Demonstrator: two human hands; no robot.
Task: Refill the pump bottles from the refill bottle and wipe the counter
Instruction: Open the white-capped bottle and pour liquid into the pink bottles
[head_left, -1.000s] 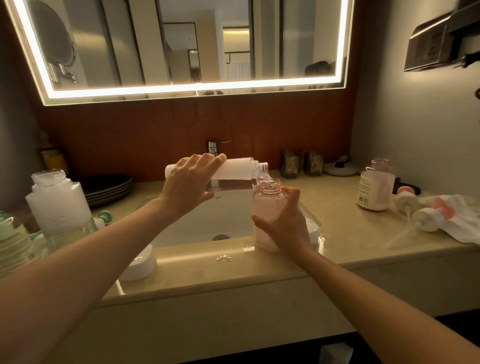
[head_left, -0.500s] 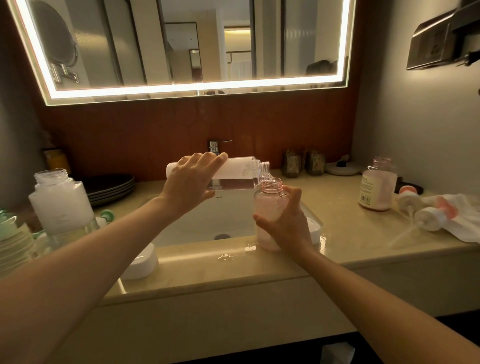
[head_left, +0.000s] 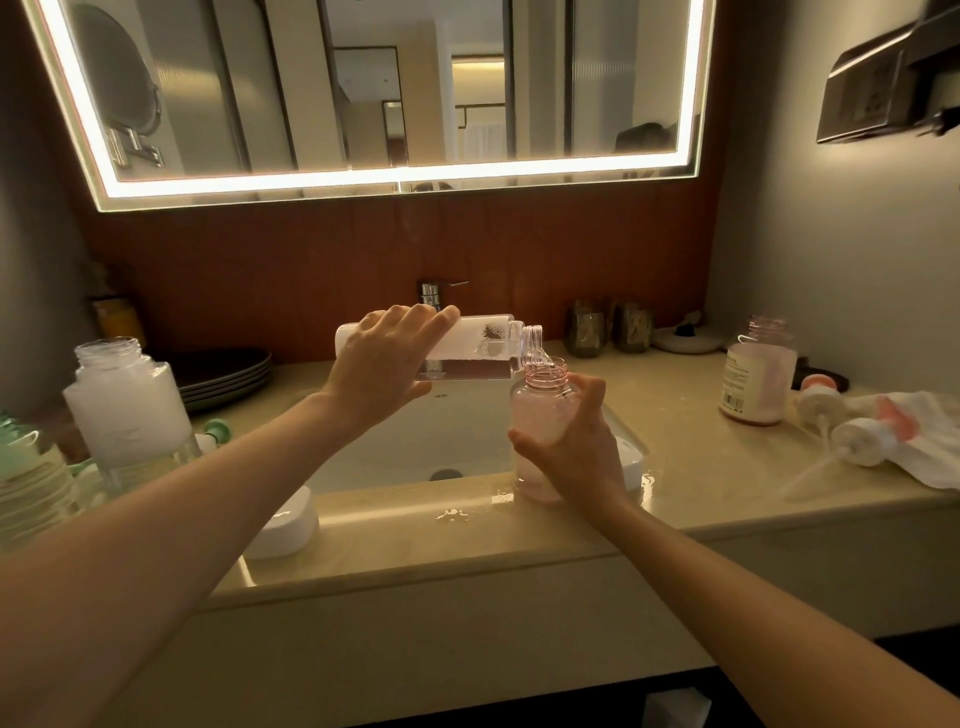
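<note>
Over the counter's (head_left: 675, 499) sink (head_left: 415, 441), the left hand (head_left: 382, 364) wraps its fingers round the refill bottle (head_left: 483, 345), held level with its mouth at the pink pump bottle's (head_left: 540, 415) twelve o'clock. That uncapped bottle stands at the sink's four o'clock rim, with the right hand's (head_left: 576, 447) fingers curled round it.

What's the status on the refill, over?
Left hand grips refill bottle, tipped sideways, neck over pink bottle. Right hand holds it upright on counter. Wet patch nearby.

I'm looking at a bathroom vanity: a white sunken basin (head_left: 405, 447) with a chrome tap (head_left: 430, 292) set in a beige polished stone counter (head_left: 691, 467), under a wide rectangular mirror (head_left: 363, 93) edged with a glowing light strip, against a reddish-brown wall panel (head_left: 311, 260).
</note>
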